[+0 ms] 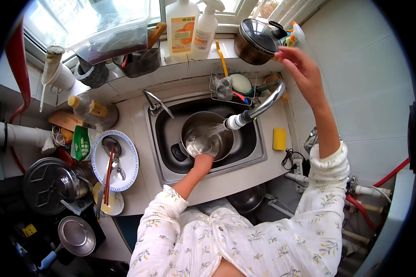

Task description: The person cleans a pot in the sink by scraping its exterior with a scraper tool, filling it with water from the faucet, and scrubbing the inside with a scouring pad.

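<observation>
Water runs from the white-tipped faucet (238, 121) into a metal pot (222, 150) in the sink (155, 152). My left hand (203, 162) reaches over the pot's near rim, its fingers inside and hidden by water and glare. Up at the right, my right hand (300, 67) is raised beside the lidded brown pot (252, 51) on the ledge. Its fingers are partly spread near that pot's side, and nothing shows in them. A yellow sponge (279, 139) lies on the counter right of the sink.
A wire rack (233, 87) with a brush hangs behind the sink. On the left stand a blue-rimmed bowl (130, 159) with spoons and chopsticks, a small pan (76, 235) and a large lidded pot (48, 184). Two pump bottles (182, 30) stand on the ledge.
</observation>
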The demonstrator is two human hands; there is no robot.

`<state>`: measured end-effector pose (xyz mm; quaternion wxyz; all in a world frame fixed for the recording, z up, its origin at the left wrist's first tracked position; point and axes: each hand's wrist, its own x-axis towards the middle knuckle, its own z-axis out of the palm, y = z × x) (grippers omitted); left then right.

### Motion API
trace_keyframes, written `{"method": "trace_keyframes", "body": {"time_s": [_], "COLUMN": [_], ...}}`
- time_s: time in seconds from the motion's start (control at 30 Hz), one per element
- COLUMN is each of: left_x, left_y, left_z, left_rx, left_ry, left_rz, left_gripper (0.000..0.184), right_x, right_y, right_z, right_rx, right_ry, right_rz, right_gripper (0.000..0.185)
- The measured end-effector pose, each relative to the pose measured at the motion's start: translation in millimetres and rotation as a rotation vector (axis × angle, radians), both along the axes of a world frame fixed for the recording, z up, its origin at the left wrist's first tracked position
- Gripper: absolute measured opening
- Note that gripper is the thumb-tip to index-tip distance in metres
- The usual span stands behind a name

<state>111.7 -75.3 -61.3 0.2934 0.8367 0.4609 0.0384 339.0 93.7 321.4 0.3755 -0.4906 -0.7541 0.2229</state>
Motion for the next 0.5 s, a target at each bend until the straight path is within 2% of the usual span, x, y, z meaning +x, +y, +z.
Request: {"method": "trace_keyframes", "body": {"time_s": [0.17,0.27,0.33,0.4,0.47,0.5], "left_x": [-17.6,-27.9,-40.3,-57.1,-78.7,-86.5], "left_y": [-13.5,-10.1,-8.1,-7.0,-5.6,-5.0], "left_z": [-47.9,-29.7,-10.8,8.9,26.0,29.5], "left_rx": [-0.065,-0.051,-0.149,-0.258,0.180,0.210], "left_ry": [0.104,0.082,-0.048,-0.231,-0.300,-0.217], "left_rz": [0.052,0.055,0.151,0.294,0.416,0.535], "left_gripper": [0.015,0.020,0.029,0.035,0.049,0.056], "right_x": [20.1,15.7,16.8,18.2,18.4,19.8], "right_y": [-96.0,-138.1,-154.7,-157.3,-157.8,-152.7], "right_z": [-68.8,-139.8,-204.4,-250.6,-292.1,-311.2], "right_rx": [-0.179,-0.440,-0.531,-0.557,-0.532,-0.492], "right_ry": [0.245,0.341,0.363,0.216,0.091,0.035], "right_rz": [-0.203,-0.275,-0.232,-0.229,-0.265,-0.303], "right_gripper": [0.022,0.020,0.020,0.021,0.025,0.028]}}
